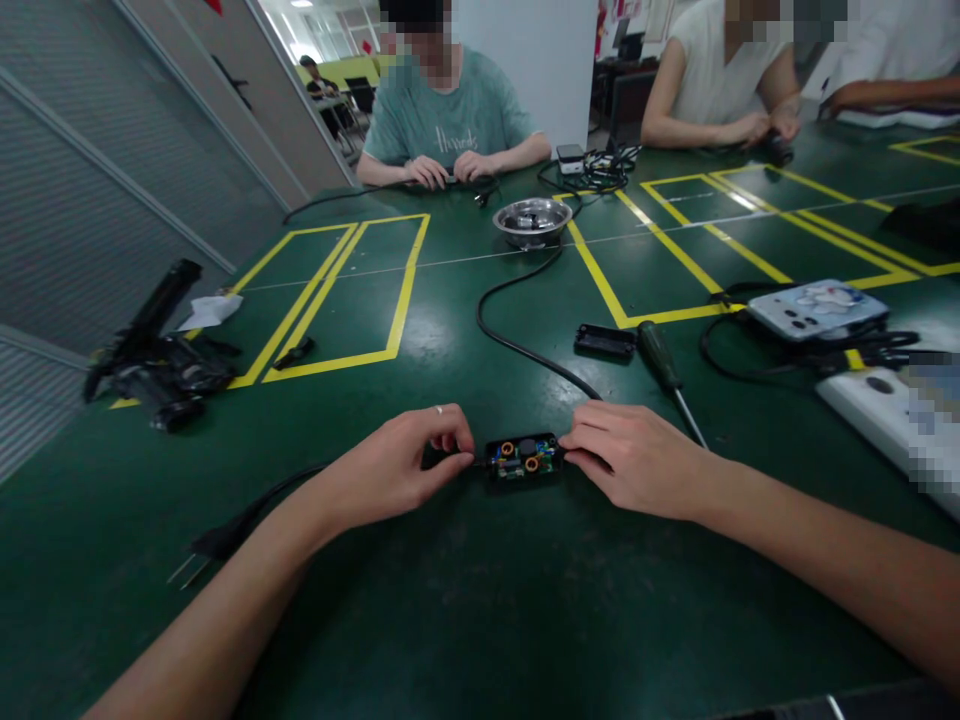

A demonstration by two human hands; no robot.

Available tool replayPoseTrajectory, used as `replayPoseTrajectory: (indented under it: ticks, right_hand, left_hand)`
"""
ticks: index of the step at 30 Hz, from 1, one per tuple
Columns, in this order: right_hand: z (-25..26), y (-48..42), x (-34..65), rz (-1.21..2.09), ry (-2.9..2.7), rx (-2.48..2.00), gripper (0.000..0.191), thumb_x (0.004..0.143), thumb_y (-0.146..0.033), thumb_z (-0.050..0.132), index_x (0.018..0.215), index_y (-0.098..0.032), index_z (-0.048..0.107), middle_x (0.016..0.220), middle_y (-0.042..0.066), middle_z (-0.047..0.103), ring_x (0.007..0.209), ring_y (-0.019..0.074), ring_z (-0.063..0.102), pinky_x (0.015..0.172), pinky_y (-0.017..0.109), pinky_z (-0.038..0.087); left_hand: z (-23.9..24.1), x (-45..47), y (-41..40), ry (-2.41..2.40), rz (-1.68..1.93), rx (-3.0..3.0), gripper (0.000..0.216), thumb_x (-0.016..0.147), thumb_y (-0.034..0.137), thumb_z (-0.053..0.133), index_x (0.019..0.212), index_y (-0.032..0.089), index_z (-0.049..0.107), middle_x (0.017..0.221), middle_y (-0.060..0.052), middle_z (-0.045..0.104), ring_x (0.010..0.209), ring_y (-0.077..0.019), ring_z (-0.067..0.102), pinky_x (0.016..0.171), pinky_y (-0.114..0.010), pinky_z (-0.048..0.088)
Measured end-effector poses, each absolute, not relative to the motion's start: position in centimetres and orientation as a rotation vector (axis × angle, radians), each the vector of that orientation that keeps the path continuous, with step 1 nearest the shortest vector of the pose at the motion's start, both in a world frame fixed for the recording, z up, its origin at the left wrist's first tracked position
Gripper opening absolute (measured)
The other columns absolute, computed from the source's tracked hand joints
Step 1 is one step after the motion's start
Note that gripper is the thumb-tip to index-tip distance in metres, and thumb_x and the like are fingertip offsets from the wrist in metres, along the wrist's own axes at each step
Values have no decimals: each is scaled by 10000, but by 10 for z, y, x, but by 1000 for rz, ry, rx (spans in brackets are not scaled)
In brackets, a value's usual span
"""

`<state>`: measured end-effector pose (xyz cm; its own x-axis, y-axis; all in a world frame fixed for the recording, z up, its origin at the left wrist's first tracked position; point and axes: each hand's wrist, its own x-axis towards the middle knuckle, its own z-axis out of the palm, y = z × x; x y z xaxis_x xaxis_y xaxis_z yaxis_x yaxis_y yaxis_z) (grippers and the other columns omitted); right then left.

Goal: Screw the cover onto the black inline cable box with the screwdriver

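Note:
An open black plastic case with a circuit board and copper coils inside lies on the green table between my hands. My left hand pinches the cord where it enters the case's left end. At the opposite end, my right hand has thumb and fingers closed on the cable near the case edge. That black cable runs from behind my right hand towards the far side. From the left, the cord passes under my forearm to a two-pin plug. A black case cover and a screwdriver lie beyond my right hand.
A metal bowl with small parts stands farther back. Black devices lie at left. A phone and a white power strip are at right. Across the table, a person in a green shirt and others handle items.

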<state>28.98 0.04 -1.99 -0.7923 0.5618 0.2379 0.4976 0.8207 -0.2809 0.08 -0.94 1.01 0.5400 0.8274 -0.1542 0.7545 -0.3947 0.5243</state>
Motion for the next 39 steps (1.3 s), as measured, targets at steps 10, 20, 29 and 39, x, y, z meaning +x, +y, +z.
replayPoseTrajectory:
  ticks: [10, 20, 29, 39]
  right_hand:
    - [-19, 0, 289, 252, -2725, -769, 232, 955, -166, 465, 1015, -114, 683, 913, 75, 623, 806, 179, 552, 694, 327, 477]
    - [-15, 16, 298, 244, -2576, -803, 261, 946, -314, 518, 967, -129, 701, 913, 77, 666, 879, 201, 582, 838, 371, 487]
    - [-35, 59, 324, -239, -2547, -1302, 441, 941, -295, 493, 1304, -56, 565, 1293, 192, 593, 1245, 329, 504, 1096, 518, 356]
    - [-33, 54, 319, -106, -2266, -1368, 506, 894, -239, 551, 1366, -75, 472, 1406, 196, 455, 1321, 316, 423, 1089, 448, 419]
  left_hand:
    - [8, 3, -9, 1268, 152, 2064, 207, 947, 347, 492, 869, 199, 614, 822, -9, 633, 717, -142, 588, 654, -273, 470]
    - [6, 3, -10, 1266, 121, 2064, 189, 950, 369, 492, 911, 207, 582, 835, 2, 597, 712, -137, 552, 628, -266, 425]
    - [-3, 6, -11, 1292, 124, 2198, 112, 918, 299, 499, 892, 202, 550, 827, 0, 574, 705, -145, 529, 625, -277, 383]
    - [-1, 7, -11, 1299, 87, 2207, 121, 922, 303, 486, 875, 204, 539, 838, 2, 568, 717, -149, 526, 640, -289, 386]
